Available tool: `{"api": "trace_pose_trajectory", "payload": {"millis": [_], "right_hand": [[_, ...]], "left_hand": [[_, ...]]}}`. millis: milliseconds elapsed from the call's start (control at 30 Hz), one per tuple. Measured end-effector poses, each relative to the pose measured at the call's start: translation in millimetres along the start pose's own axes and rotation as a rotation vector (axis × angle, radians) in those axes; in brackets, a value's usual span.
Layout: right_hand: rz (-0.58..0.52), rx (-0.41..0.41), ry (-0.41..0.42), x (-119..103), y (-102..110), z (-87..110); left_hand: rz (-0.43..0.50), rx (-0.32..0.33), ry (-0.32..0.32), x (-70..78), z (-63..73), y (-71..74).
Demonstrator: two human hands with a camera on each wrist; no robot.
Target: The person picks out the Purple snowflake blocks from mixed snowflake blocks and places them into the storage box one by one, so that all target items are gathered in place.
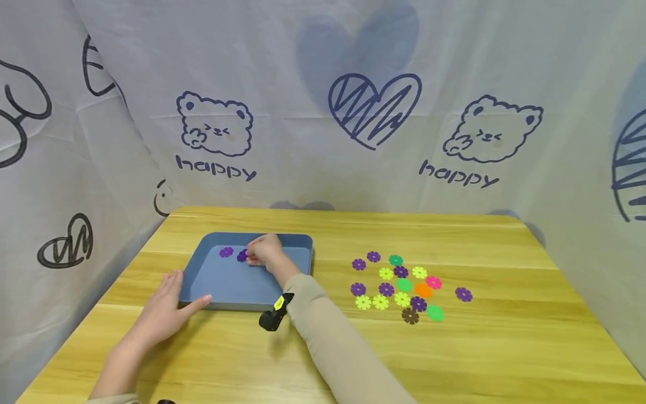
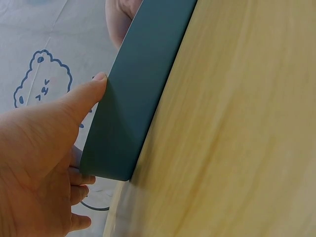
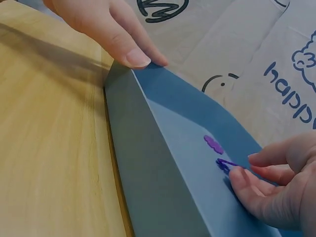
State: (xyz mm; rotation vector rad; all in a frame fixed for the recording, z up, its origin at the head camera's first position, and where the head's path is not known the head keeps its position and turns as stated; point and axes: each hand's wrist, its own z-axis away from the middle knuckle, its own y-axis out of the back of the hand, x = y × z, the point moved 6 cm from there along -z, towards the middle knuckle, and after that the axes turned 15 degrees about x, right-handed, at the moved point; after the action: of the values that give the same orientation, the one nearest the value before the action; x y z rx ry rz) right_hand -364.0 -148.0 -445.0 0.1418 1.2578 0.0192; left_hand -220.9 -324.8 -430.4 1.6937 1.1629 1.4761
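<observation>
Right hand inside blue tray, pinching dark purple snowflake disc; lighter purple snowflake disc beside it on tray floor. Left hand unclenched, touching tray's near-left corner. Multicoloured snowflake discs right of tray.

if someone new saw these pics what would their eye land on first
Probably the scatter of bright flower-shaped discs on the right half of the wooden table, mostly purple and yellow. Next would likely be the blue tray on the left, where the right hand pinches a dark purple disc. Behind, a large hatched heart stands out on the pale cloth.
</observation>
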Motion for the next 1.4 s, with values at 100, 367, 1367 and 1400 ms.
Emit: {"api": "trace_pose_trajectory", "payload": {"millis": [100,367,1367,1400], "right_hand": [[0.011,0.014,0.034,-4,5,0.0],[0.015,-0.075,0.181,-27,25,9.4],[0.389,-0.171,0.838,-18,213,63.9],[0.4,-0.176,0.833,-15,218,62.6]], "left_hand": [[0.004,-0.001,0.006,0.2,0.9,1.1],[-0.002,-0.001,0.006,-2.8,3.5,2.5],[0.003,-0.02,0.021,1.5,1.3,0.7],[0.003,-0.02,0.02,1.4,1.2,0.9]]}}
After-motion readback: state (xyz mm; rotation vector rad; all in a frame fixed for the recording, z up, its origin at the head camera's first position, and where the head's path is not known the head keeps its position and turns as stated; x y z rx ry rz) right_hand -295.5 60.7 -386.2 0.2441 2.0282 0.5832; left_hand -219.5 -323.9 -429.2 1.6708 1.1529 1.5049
